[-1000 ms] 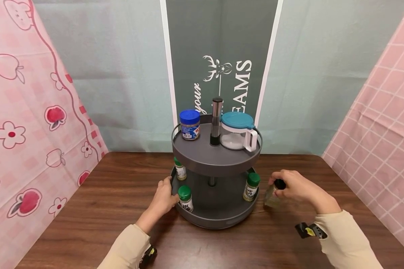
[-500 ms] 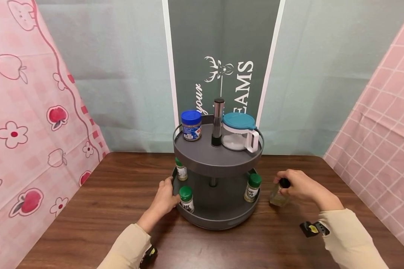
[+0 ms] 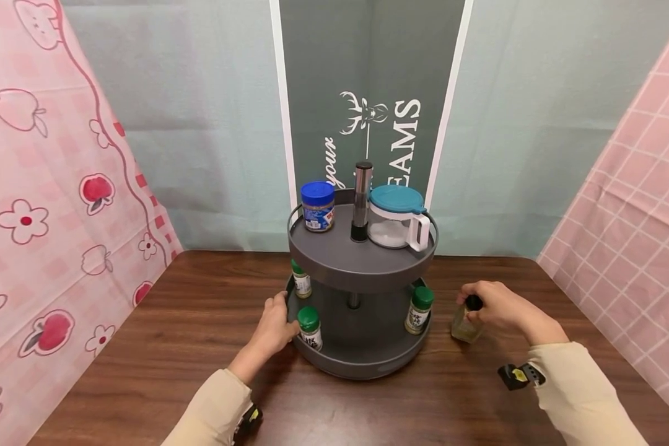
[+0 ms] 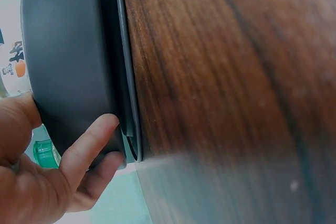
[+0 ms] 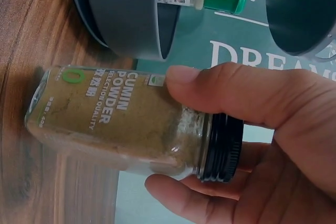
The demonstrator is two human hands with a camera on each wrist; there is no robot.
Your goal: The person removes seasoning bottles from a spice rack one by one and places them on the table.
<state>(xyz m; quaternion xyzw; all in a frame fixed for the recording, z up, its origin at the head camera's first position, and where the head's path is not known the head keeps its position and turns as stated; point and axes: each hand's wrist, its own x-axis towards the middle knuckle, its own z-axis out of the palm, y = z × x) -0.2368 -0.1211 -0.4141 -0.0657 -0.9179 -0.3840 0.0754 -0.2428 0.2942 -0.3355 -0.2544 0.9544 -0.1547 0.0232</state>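
A dark grey two-tier turntable rack (image 3: 362, 370) stands on the wooden table. My left hand (image 3: 271, 325) grips its lower tier at the left, thumb over the rim and fingers along the outer wall (image 4: 68, 51). Right of the rack, my right hand (image 3: 493, 308) pinches a glass jar of cumin powder (image 5: 121, 114) near its black lid (image 5: 223, 148), thumb on one side and fingers on the other. The jar is upright, its base at the table top. Three green-capped spice bottles stand on the lower tier: front left (image 3: 310, 328), back left (image 3: 301, 280) and right (image 3: 419, 311).
On the upper tier are a blue-lidded jar (image 3: 318, 207) and a clear pot with a teal lid (image 3: 397, 199) and white handle, either side of the metal post (image 3: 362, 201). Curtains hang behind the table (image 3: 145, 347) and at both sides.
My right hand has carried the cumin jar a little to the right, away from the rack. My left hand keeps its hold on the rim. The view has shifted slightly.
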